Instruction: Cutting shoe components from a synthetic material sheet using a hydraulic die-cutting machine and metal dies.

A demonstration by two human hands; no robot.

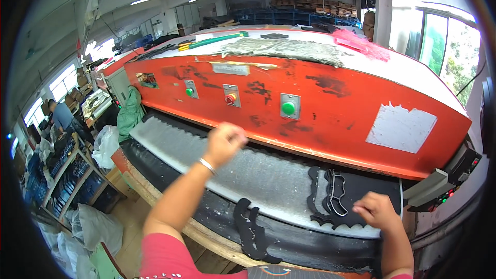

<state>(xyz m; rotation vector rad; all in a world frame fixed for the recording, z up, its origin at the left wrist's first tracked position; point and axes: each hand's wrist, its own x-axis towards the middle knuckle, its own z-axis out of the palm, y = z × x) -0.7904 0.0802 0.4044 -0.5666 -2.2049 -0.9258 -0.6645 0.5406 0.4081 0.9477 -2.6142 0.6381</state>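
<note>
My left hand (224, 144) is raised over the metal bed (258, 175) of a red press, below its front panel. Its fingers are curled in and slightly blurred, and nothing shows in them. My right hand (376, 210) hovers at the bed's right end with its fingers closed; I see nothing in its grip. Just left of it, a metal cutting die (337, 194) with a wavy outline lies on a black sheet (368, 188) with scalloped edges. Cut black pieces (251, 232) of wavy shape rest on the dark front ledge, between my forearms.
On the red panel (320, 93) are a red button (230, 98) and a green button (288, 108). Pink netting (361, 44) and a green-handled tool (217, 41) lie on top. A control box (444, 191) juts out at right. At far left a person (62, 116) stands by shelves (75, 178).
</note>
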